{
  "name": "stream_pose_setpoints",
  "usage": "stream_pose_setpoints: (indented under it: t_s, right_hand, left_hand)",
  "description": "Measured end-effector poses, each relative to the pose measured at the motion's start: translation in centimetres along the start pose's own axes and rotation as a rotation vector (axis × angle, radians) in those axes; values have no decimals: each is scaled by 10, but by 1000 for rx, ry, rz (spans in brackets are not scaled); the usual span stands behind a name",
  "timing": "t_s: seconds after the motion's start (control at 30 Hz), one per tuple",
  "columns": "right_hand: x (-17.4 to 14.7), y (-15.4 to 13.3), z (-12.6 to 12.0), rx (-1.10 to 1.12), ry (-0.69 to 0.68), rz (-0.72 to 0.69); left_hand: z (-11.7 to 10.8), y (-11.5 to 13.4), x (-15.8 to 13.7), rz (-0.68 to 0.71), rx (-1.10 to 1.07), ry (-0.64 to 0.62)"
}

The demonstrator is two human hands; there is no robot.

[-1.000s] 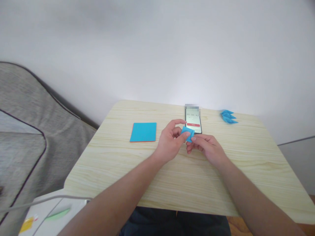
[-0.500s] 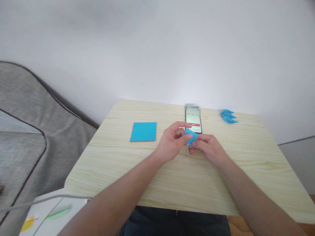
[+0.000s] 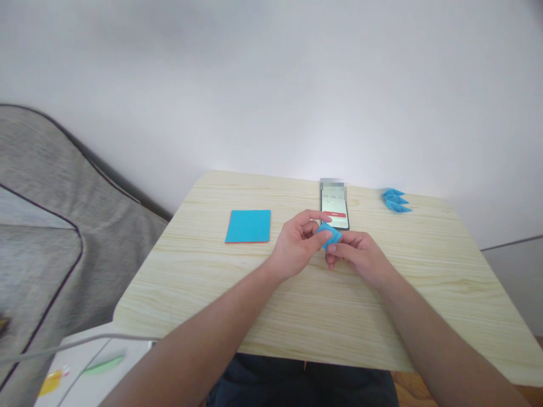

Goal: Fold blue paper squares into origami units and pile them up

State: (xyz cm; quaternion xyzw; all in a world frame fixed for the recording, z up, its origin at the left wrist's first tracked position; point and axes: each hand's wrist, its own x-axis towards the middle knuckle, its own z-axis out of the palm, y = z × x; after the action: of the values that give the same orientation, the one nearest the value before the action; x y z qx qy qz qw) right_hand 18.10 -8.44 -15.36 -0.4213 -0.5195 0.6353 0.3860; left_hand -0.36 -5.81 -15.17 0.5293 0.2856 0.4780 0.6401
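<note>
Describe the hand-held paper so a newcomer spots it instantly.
On the pale table, find the phone. By its near end, the left hand and right hand pinch a small folded blue paper. Unlike the blue square and pointed blue folds, it's held.

Head camera: is riding on the person's head, facing forward and down.
Wall point(image 3: 271, 85): is filling the upper part, straight ahead.
Desk point(image 3: 314, 322): is spreading below, showing its full depth from above.
Left hand point(image 3: 292, 247) and right hand point(image 3: 365, 257): are showing below centre, farther out than the forearms point(image 3: 229, 308).
Lap point(image 3: 297, 387): is edging in at the bottom, beneath the lens.
</note>
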Motion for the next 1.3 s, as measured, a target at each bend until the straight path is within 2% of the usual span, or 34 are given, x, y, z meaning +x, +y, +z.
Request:
stream_pose_setpoints:
  t_s: [0.37, 0.47, 0.57, 0.77, 0.9, 1.0, 1.07, 1.17, 1.3]
  right_hand:
    - [1, 4, -3, 149, 26, -1]
    - [2, 5, -3, 167, 44, 8]
    - [2, 5, -2, 169, 61, 21]
    - [3, 0, 1, 18, 82, -11]
    - [2, -3, 1, -1, 116, -26]
    - [-1, -4, 3, -100, 140, -72]
    - [-3, -4, 4, -225, 130, -90]
    - [-6, -3, 7, -392, 134, -102]
    - [-7, -2, 7, -486, 231, -163]
  left_hand:
    - [-4, 3, 3, 38, -86, 75]
    - [-5, 3, 3, 67, -41, 116]
    - [-4, 1, 1, 106, 93, 150]
    - [0, 2, -5, 251, 423, 236]
    - [-1, 3, -6, 198, 387, 225]
    - [-3, 3, -4, 139, 358, 239]
    - [-4, 4, -3, 165, 408, 248]
    - [-5, 4, 0, 227, 473, 184]
    - [-5, 4, 2, 230, 451, 146]
